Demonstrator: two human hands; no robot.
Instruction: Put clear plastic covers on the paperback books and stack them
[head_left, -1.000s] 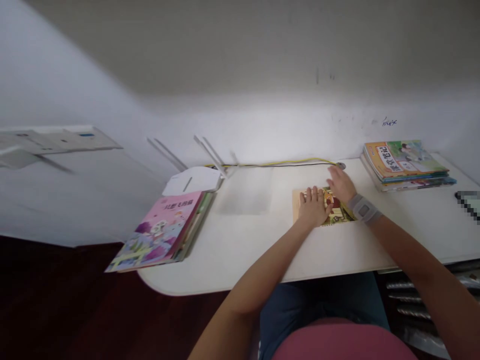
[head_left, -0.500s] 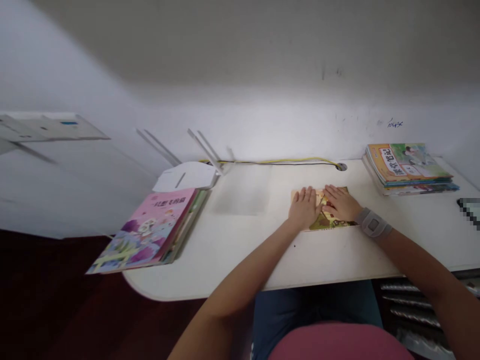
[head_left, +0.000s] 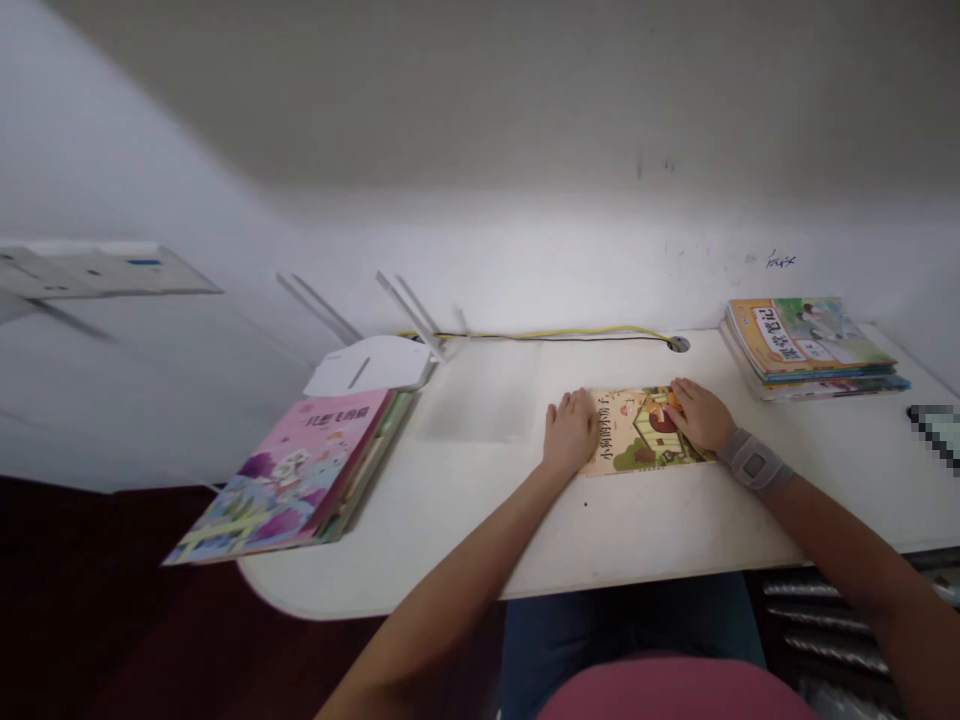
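Note:
A children's book (head_left: 637,440) with a small yellow house and dark lettering on its cover lies closed and flat on the white desk (head_left: 450,510). At the book's left edge rests my left hand (head_left: 571,432), palm down, its fingers loosely stretched away from me; its thumb is hard to make out. My right hand (head_left: 701,414), with a grey band (head_left: 754,462) round the wrist, lies over the book's right end. Its fingers are extended and cover part of the picture.
At the left a pile of picture books (head_left: 300,470) overhangs the desk's edge, in front of a white router (head_left: 367,365) with upright antennas. A second book stack (head_left: 814,345) stands back right. Cables (head_left: 555,333) run along the wall to a hole (head_left: 678,344).
My hands have moved apart across the cover: the left slid to the book's left edge, the right slightly outward. More of the cover shows. The view has shifted slightly.

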